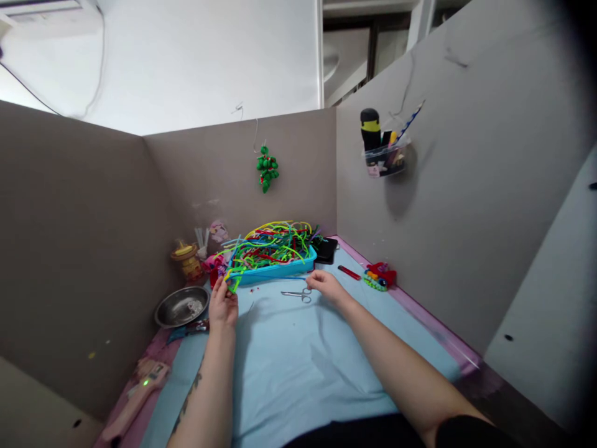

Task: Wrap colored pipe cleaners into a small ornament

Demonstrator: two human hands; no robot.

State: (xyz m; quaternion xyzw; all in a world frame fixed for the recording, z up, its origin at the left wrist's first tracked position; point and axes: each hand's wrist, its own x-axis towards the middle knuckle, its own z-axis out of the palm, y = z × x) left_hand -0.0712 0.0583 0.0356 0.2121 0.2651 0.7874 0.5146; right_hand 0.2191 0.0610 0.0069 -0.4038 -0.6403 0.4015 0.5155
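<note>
Blue cloth (326, 354) holds scissors (298, 294), tray (275, 272).

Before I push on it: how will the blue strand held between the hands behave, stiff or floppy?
The blue strand probably bends easily but keeps some shape: similar-looking strands in the blue tray curve and arch above it. Likely very light, given how thin it looks.

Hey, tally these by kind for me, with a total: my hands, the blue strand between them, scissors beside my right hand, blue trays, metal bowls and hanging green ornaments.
Hands: 2, left hand and right hand
Blue strand: 1
Scissors: 1 pair
Blue tray: 1
Metal bowl: 1
Green ornament: 1
Total: 7
</note>
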